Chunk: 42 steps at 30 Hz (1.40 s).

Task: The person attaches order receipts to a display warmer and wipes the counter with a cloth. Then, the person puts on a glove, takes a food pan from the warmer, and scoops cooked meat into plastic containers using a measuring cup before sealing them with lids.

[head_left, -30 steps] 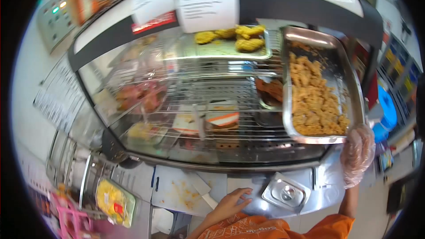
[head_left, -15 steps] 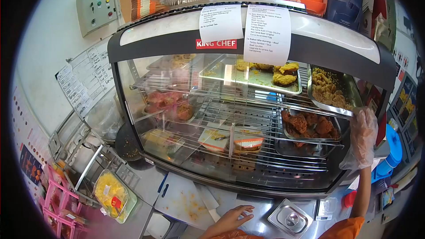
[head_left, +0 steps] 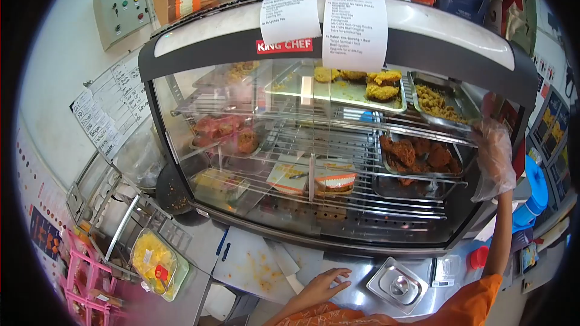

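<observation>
My right hand [head_left: 495,156], in a clear plastic glove, reaches into the right side of the glass display warmer [head_left: 284,229]. Its blurred fingers are at the front right corner of a metal tray [head_left: 465,101] of golden fried pieces [head_left: 436,104] on the upper rack; whether they grip it, I cannot tell. Just below is another tray of brown fried chicken [head_left: 417,154]. My left hand [head_left: 326,285] holds nothing, fingers loosely apart above the steel counter, between a knife [head_left: 284,262] and a lidded steel container [head_left: 397,285].
A cutting board [head_left: 251,265] with crumbs lies at the front. Beside it stands a tub of yellow food [head_left: 154,262] with a red-handled utensil. Two order slips [head_left: 354,30] hang on the warmer's front. A small scale [head_left: 445,271] and a red lid [head_left: 479,258] are at right.
The tray of golden pieces has gone deeper into the upper rack, with my right hand moving up slightly beside it. My left hand stays low over the counter. The view has shifted slightly.
</observation>
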Motion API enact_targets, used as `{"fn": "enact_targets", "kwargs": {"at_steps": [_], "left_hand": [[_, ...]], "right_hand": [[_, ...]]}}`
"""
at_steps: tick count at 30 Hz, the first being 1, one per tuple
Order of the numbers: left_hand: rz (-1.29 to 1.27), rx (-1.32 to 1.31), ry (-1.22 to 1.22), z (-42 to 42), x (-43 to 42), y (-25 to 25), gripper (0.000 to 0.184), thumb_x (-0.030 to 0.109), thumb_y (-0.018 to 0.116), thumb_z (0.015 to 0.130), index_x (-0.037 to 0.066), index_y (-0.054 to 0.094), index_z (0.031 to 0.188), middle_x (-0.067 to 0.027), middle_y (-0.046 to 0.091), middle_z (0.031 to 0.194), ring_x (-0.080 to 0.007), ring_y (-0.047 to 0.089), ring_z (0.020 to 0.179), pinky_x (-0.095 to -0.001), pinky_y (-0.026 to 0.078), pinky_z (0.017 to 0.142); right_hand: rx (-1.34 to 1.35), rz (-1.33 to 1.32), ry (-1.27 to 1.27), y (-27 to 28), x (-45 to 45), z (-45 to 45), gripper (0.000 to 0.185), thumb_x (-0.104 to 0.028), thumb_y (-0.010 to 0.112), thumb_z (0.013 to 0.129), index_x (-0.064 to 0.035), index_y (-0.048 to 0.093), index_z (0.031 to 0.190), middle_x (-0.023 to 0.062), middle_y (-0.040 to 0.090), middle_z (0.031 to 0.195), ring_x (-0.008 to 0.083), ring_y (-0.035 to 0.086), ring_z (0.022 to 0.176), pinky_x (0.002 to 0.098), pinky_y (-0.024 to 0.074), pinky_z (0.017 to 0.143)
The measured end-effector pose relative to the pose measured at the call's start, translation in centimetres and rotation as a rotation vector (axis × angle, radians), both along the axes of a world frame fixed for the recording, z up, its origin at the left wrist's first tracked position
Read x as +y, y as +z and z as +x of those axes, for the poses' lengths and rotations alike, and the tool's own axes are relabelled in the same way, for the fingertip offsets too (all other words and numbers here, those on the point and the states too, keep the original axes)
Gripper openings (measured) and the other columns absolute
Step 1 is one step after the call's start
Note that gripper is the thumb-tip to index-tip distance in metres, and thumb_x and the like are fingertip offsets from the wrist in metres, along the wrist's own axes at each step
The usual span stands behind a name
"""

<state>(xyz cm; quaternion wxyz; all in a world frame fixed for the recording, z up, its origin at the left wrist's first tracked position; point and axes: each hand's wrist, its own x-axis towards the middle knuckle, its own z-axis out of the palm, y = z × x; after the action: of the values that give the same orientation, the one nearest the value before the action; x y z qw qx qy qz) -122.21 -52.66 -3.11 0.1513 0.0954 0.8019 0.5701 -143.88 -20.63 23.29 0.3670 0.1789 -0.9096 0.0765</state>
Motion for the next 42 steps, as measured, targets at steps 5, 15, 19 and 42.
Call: {"fn": "enact_targets", "kwargs": {"at_steps": [5,15,19,42], "left_hand": [[0.029,0.050,0.044,-0.1,0.6,0.0,0.042,0.032,0.058,0.089,0.005,0.053,0.122,-0.0139,0.058,0.118,-0.0248,0.063,0.092,-0.0350,0.049,0.082],[0.102,-0.020,0.025,1.0,2.9,-7.3,0.036,0.014,0.061,0.087,0.004,0.052,0.120,-0.0113,0.063,0.102,-0.0179,0.062,0.086,-0.0297,0.049,0.077],[0.153,-0.135,-0.041,1.3,5.4,-7.1,0.037,0.013,0.060,0.088,0.003,0.049,0.122,-0.0111,0.064,0.100,-0.0177,0.062,0.085,-0.0296,0.049,0.077],[0.643,-0.472,0.534,3.4,12.3,-8.3,0.038,0.017,0.054,0.094,0.005,0.043,0.128,-0.0064,0.059,0.109,-0.0158,0.057,0.099,-0.0342,0.045,0.091]], "right_hand": [[-0.010,-0.005,0.131,0.8,1.2,1.4,0.025,-0.007,0.063,0.079,-0.0041,0.062,0.104,0.0149,0.063,0.095,0.0315,0.059,0.090,0.0375,0.0451,0.079],[-0.181,0.088,0.079,-8.0,0.2,14.5,0.028,-0.007,0.072,0.073,-0.0077,0.064,0.099,0.0087,0.064,0.096,0.0279,0.061,0.089,0.0358,0.0494,0.078],[-0.772,-0.085,-0.097,-14.7,0.5,18.7,0.020,-0.017,0.068,0.079,-0.0114,0.066,0.097,0.0065,0.063,0.093,0.0246,0.060,0.087,0.0346,0.0485,0.077],[-0.999,-0.418,0.053,-21.4,7.9,22.1,0.022,-0.020,0.057,0.082,-0.0062,0.058,0.100,0.0126,0.057,0.098,0.0303,0.059,0.088,0.0400,0.0486,0.076]]}}
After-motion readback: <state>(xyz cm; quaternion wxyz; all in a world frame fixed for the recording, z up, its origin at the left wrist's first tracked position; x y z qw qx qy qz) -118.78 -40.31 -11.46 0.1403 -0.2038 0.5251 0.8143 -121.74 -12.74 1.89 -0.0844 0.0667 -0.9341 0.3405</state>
